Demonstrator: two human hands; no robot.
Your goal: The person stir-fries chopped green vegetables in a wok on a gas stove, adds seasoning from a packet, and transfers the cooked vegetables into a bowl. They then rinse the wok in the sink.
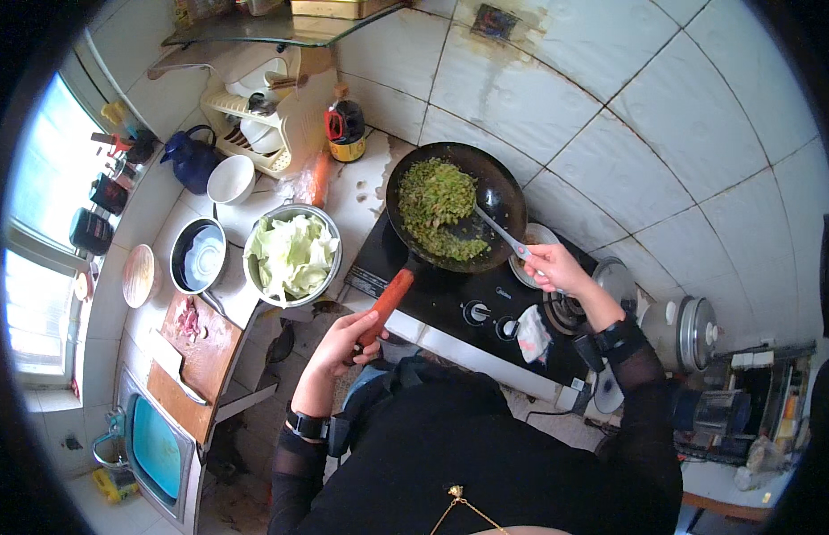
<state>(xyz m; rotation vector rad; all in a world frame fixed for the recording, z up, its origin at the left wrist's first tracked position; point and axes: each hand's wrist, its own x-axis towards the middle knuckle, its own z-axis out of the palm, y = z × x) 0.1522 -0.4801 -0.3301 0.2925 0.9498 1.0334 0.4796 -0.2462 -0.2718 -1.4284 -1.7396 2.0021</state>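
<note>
My left hand (347, 341) is closed around the reddish wooden handle (391, 297) of a dark wok (501, 164). The wok stands over the black gas hob (448, 301). Chopped green vegetables (438, 197) lie in it, heaped towards its far left side. With my right hand (558, 267) I grip a spatula (498, 227) by its grey handle, and its blade is down among the greens, partly hidden by them. A plate (538, 235) shows partly behind the wok's right edge.
Left of the hob stands a metal pot of torn cabbage leaves (294, 254). A cleaver (174, 364) and sliced meat (189, 319) lie on a wooden cutting board (220, 341). A dark sauce bottle (345, 127) is near the wall. A cloth (533, 334) rests by the hob knobs.
</note>
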